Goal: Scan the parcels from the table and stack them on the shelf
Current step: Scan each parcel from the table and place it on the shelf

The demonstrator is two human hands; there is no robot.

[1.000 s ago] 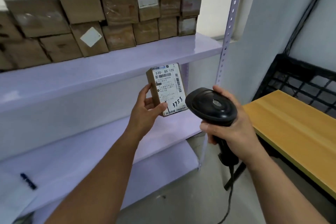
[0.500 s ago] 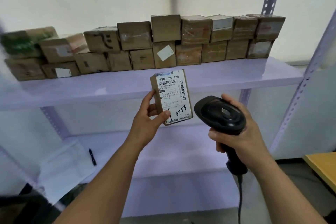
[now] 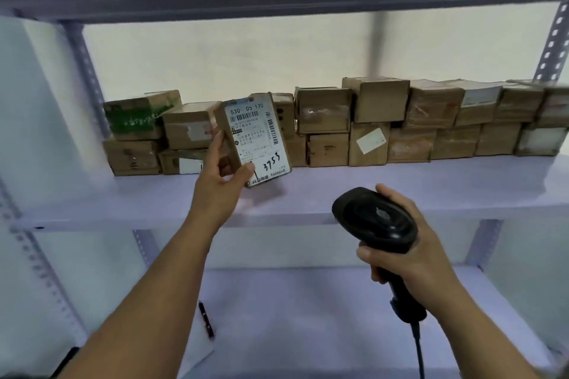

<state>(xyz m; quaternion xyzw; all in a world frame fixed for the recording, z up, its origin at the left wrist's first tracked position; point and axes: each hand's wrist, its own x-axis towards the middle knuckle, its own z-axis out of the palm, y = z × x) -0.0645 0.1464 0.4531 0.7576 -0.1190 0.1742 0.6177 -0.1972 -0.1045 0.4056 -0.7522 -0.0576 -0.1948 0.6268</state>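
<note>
- Head view: parcel, a small brown carton, is held up by the left hand above the shelf. The fingers are clamped behind it and the thumb is on its lower front corner.
- Its white label reads "530 D5 120" over a barcode. A second barcode runs down the right edge, and "3753" is handwritten in black near the bottom. The small print is too fine to read.
- The right hand has its fingers wrapped tight round the grip of a black scanner, lower and to the right of the parcel.
- The shelf carries stacked cartons, two high along the wall. The upper left-end carton has green print.
- A lower shelf holds a pen on a white sheet.
</note>
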